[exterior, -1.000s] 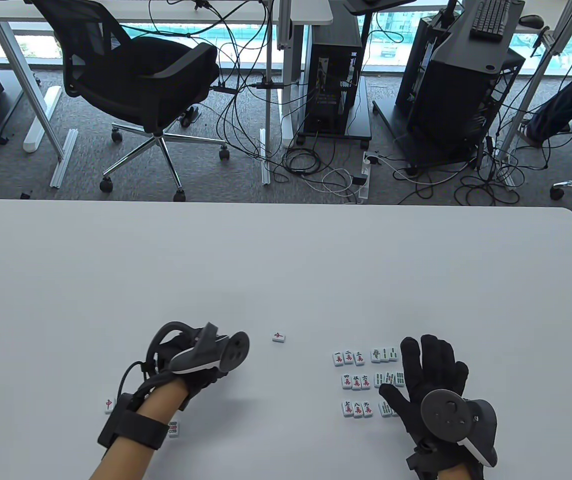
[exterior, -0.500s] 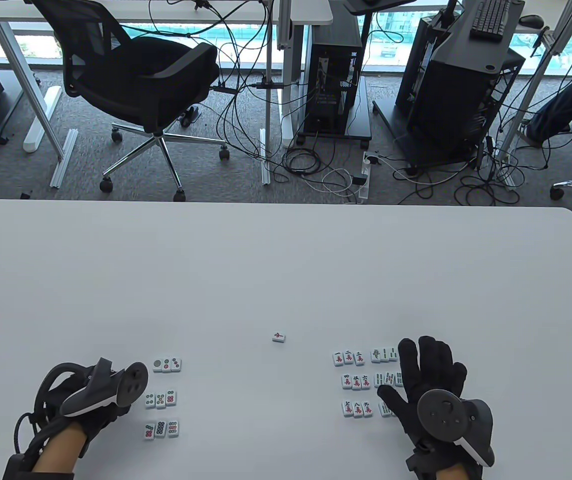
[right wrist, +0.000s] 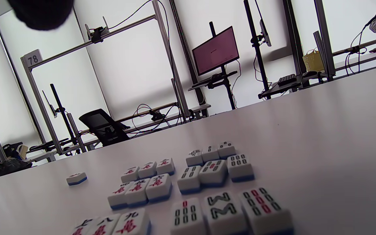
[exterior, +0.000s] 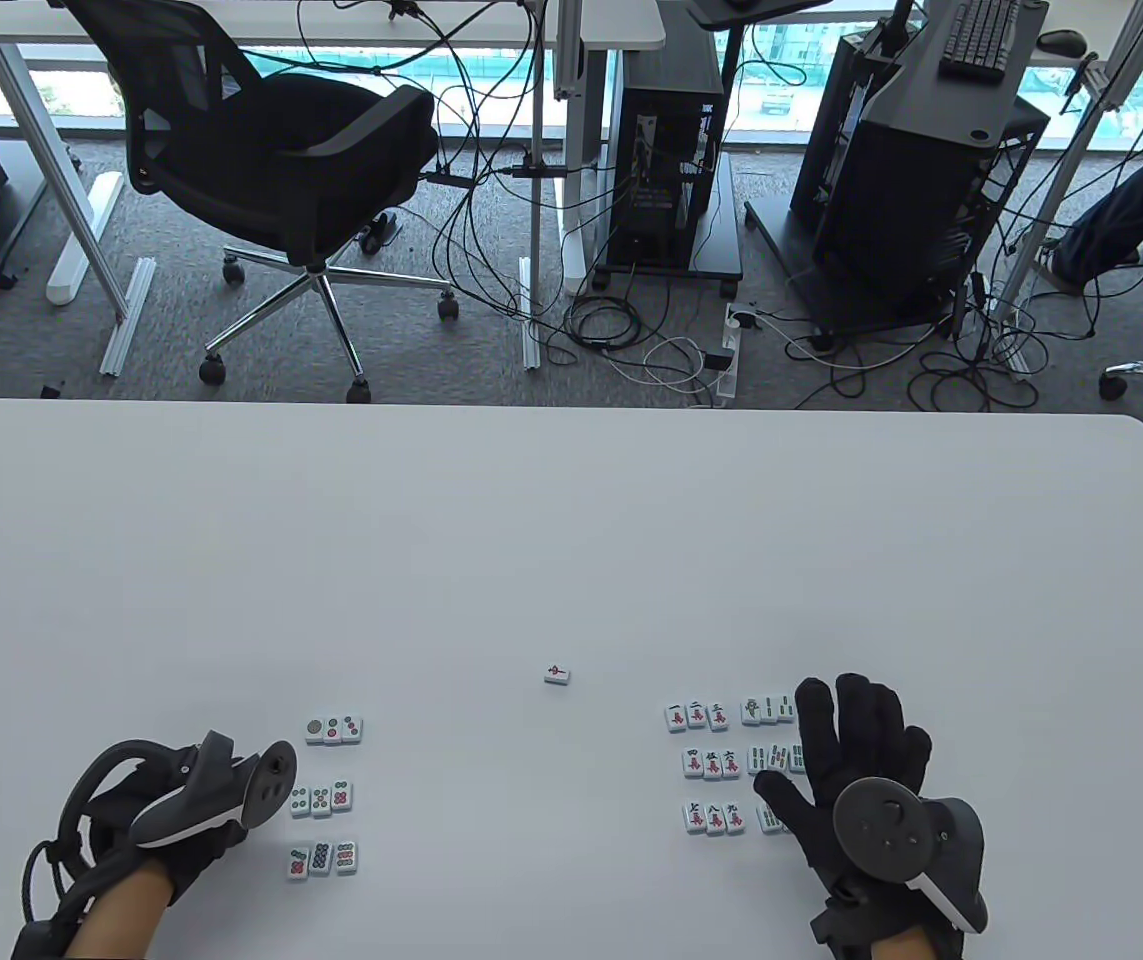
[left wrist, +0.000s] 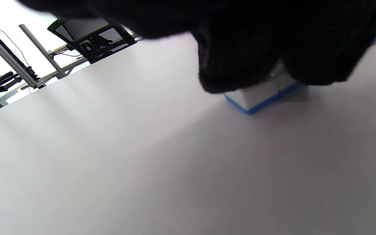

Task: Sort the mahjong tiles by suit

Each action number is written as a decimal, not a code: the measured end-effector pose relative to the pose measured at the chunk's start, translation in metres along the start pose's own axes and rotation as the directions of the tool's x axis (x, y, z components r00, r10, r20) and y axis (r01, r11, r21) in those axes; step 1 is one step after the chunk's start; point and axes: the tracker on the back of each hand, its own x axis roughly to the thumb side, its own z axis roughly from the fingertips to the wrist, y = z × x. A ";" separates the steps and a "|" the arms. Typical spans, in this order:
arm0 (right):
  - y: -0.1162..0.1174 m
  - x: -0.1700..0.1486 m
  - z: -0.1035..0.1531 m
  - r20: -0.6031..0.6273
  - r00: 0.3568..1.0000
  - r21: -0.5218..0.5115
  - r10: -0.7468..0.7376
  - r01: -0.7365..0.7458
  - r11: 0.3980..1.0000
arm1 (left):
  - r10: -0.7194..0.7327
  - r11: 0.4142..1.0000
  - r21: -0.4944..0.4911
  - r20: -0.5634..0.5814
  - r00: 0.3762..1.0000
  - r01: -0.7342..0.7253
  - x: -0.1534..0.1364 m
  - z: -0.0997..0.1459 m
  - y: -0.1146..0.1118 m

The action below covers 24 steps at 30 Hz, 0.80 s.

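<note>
The mahjong tiles lie in the lower part of the table view, already split by suit into small three-by-three blocks. The dot tiles (exterior: 323, 797) sit at lower left in three spaced rows. At lower right the character tiles (exterior: 706, 765) form one block, and the bamboo tiles (exterior: 769, 735) stand just beside it on its right, partly under a glove. The tidy grouping reads as sorting nearly done, each suit given its own patch so none mix.

One red-marked tile (exterior: 558, 675) lies alone at lower centre, well apart from every block. It seems to belong to none of the three suits, which would explain why it is set aside.

The left hand (exterior: 186, 815) is at the lower left, just left of the dot tiles. In the left wrist view its fingertips (left wrist: 230, 65) come down on a white, blue-backed tile (left wrist: 261, 94), probably another odd piece kept off to the side. Whether they pinch it or only press it cannot be told.

The right hand (exterior: 861, 760) lies flat with fingers spread and straight over the right edge of the bamboo block, holding nothing, probably squaring it or simply resting.

All of this sits on the white table (exterior: 571, 520).
</note>
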 end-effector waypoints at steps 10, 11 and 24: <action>0.000 -0.001 0.000 0.005 1.000 -0.009 -0.018 0.018 1.000 | 0.079 0.974 0.207 0.055 0.995 -0.089 0.040 -0.022 0.083; 0.001 -0.001 0.000 0.006 1.000 -0.010 -0.018 0.018 1.000 | 0.081 0.969 0.227 0.072 0.994 -0.095 0.051 -0.027 0.092; 0.000 -0.002 0.000 0.013 0.999 -0.016 -0.044 0.044 0.999 | 0.118 0.959 0.237 0.165 0.979 -0.155 0.181 -0.111 0.145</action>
